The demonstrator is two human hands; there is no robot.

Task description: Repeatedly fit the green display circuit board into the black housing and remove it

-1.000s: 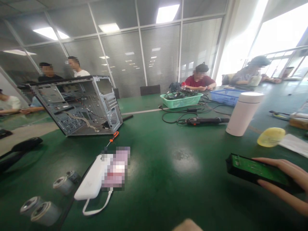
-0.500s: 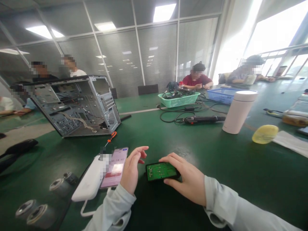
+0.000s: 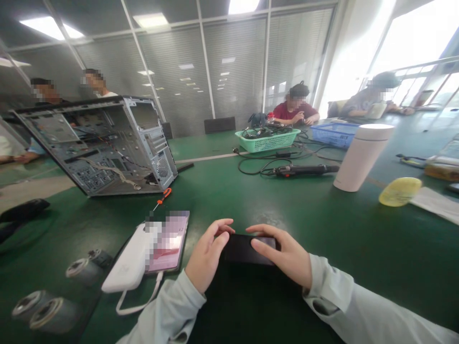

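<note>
A black plastic case [image 3: 242,249] is tilted over the tabletop in front of me, its plain dark side facing me. My right hand [image 3: 287,251] grips its right end, the thumb on the near face and the fingers over the far edge. At the left end, my left hand [image 3: 210,251] holds the corner between thumb and curled fingers. The green circuit board inside the case is hidden from this angle. Left of my left hand lie a phone [image 3: 175,243] with its screen lit and a white power bank [image 3: 132,263], with a white cable.
An opened computer case [image 3: 161,160] stands at the left, with an orange-handled screwdriver [image 3: 165,193] by its corner. Several metal cylinders [image 3: 53,315] lie front left. Farther back are a green basket [image 3: 267,142] of cables, a black electric screwdriver [image 3: 304,170] and a pale bottle [image 3: 362,157]. People sit beyond.
The case has been turned over, so its black side replaces the green circuit board. My left hand has moved right from beside it onto its left end. The view has shifted slightly.
</note>
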